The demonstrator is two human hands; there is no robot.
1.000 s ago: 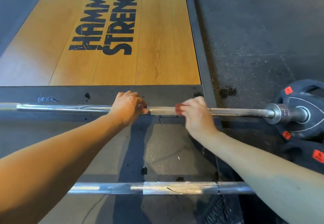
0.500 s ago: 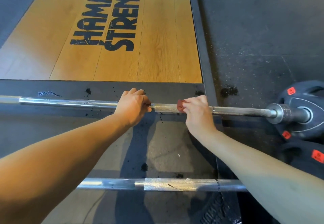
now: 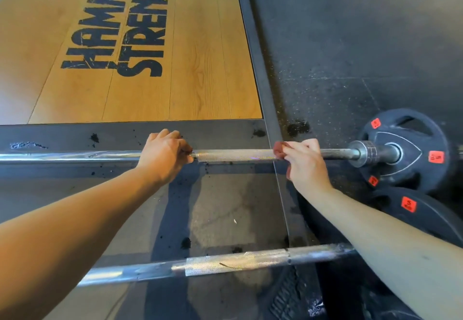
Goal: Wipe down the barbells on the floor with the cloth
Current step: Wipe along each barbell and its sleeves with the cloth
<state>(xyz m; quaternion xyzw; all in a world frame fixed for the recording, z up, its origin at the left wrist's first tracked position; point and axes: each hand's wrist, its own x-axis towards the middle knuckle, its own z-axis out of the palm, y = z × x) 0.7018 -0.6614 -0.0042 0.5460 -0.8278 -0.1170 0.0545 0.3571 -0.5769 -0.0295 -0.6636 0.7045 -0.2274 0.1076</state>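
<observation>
Two steel barbells lie on the floor. The far barbell (image 3: 233,155) runs left to right across the middle of the view. My left hand (image 3: 164,155) grips its shaft at the end of the knurled section. My right hand (image 3: 304,163) is wrapped round the shaft further right, holding a small reddish-brown cloth (image 3: 278,150) against the bar; only the cloth's left edge shows past my fingers. The near barbell (image 3: 225,263) lies lower in the view, untouched, its right part hidden under my right forearm.
A black weight plate (image 3: 411,144) with orange labels sits on the far barbell's right sleeve, and another black plate (image 3: 416,209) lies below it. Beyond the bars is a wooden lifting platform (image 3: 150,81) with black lettering, framed in dark metal. Black rubber flooring (image 3: 350,44) fills the right.
My right hand with the cloth has slid to the right along the far barbell, widening the gap to my left hand. My left hand keeps its grip in the same place.
</observation>
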